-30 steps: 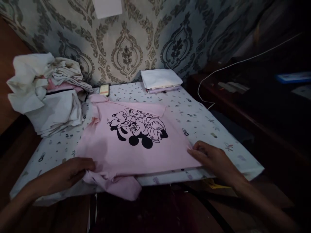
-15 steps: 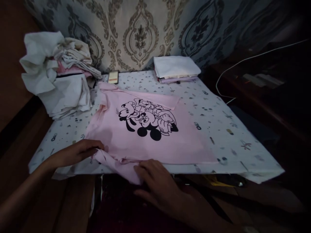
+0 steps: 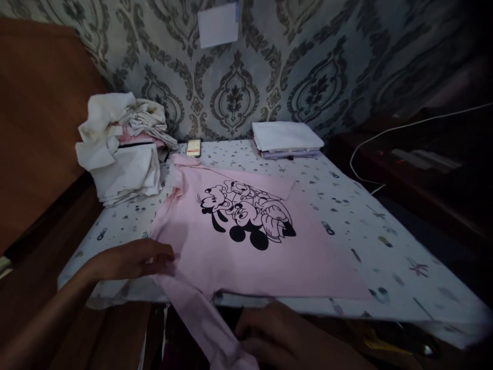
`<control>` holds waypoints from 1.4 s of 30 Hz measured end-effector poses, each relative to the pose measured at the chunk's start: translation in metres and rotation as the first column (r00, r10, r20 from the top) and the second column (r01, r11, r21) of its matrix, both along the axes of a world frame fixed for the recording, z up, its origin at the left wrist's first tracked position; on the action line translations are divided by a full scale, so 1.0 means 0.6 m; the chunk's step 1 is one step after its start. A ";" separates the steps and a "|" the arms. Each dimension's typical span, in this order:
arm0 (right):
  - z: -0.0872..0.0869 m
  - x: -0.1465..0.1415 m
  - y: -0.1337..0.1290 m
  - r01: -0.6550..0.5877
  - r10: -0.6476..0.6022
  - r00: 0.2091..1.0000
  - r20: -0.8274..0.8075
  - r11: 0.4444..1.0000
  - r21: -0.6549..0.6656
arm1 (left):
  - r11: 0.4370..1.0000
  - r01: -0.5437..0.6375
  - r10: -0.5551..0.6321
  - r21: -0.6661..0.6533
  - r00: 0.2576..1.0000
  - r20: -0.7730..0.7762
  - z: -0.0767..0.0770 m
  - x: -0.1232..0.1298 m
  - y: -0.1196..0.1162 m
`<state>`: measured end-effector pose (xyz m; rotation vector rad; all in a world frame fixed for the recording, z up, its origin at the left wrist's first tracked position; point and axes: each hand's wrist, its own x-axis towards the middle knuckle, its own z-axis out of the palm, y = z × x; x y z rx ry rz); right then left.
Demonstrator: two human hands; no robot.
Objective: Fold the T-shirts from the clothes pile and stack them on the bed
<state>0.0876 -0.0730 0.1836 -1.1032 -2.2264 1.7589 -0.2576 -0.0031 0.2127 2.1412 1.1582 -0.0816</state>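
A pink shirt (image 3: 239, 267) with a black cartoon print lies spread on a table with a patterned white cover (image 3: 346, 205). Its near left part, a sleeve, hangs past the table's front edge. My left hand (image 3: 134, 259) pinches the shirt near its left side, close to the front edge. Lower down, my right hand (image 3: 269, 329) is closed on the hanging pink sleeve, below the edge; its fingertips are dark and partly hidden.
A rumpled heap of light cloths (image 3: 127, 154) sits at the back left. Folded cloths (image 3: 287, 137) are stacked at the back right. Between them by the wall is a small card-like object (image 3: 193, 148). A white cable (image 3: 416, 123) runs on the right.
My right hand has moved down and toward me, drawing the sleeve out longer over the edge. My left hand stays by the shirt's left side. The view has tilted up, showing more wall.
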 end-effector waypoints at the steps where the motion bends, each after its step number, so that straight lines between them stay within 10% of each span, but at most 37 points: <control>1: 0.005 0.001 0.015 0.014 -0.014 1.000 -0.017 0.998 0.054 | 0.998 -0.033 0.032 0.049 0.999 0.011 -0.006 0.015 0.009; 6: 0.008 0.007 0.142 0.232 -0.185 0.971 -0.149 0.874 0.427 | 0.879 -0.154 0.088 0.451 0.982 0.165 -0.098 0.083 0.086; 11: -0.061 0.054 0.280 0.253 -0.259 0.961 -0.092 0.700 0.668 | 0.662 -0.253 0.369 0.706 0.929 -0.013 -0.171 0.024 0.151; 17: -0.134 0.132 0.369 0.185 -0.475 0.875 0.093 0.506 0.842 | 0.676 -0.347 0.584 0.650 0.790 -0.186 -0.094 -0.022 0.186; 22: -0.123 0.142 0.412 0.121 -0.642 0.740 0.201 0.420 0.900 | 0.682 -0.341 0.563 0.647 0.809 -0.166 -0.051 0.032 0.347; 28: -0.091 0.158 0.453 0.082 -0.670 0.670 0.319 0.495 0.865 | 0.771 -0.267 0.428 0.579 0.890 -0.159 -0.073 0.045 0.513; 42: -0.082 0.209 0.531 0.520 -0.722 0.691 -0.009 0.489 0.700 | 0.722 -0.615 0.563 0.317 0.789 0.246 -0.049 -0.031 0.610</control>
